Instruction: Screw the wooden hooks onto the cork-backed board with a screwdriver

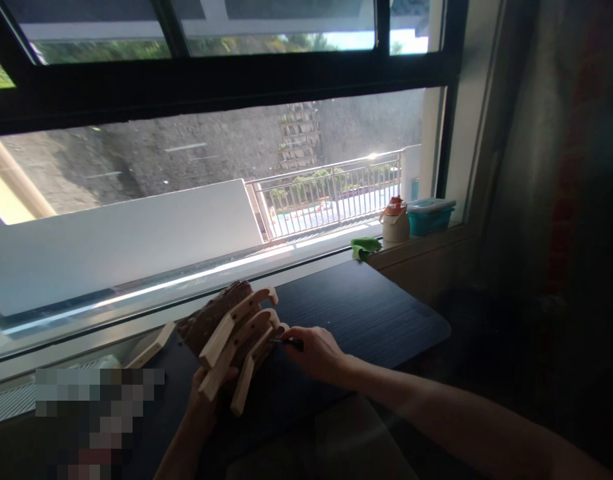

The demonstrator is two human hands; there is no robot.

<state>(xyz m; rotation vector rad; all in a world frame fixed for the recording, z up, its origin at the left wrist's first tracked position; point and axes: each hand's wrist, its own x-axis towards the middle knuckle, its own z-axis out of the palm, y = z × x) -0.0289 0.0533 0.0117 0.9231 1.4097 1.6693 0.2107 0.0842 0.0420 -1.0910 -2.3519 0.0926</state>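
A bark-covered wooden piece with three pale curved wooden hooks fixed on it is tilted up over the dark table. My left hand grips it from below, at the lower ends of the hooks. My right hand is closed around a small dark tool, whose tip touches the end of the nearest hook.
A pale wooden stick lies on the table left of the piece. On the window sill at the right stand a cream-coloured container, a teal box and a green cloth. A large window rises behind the table.
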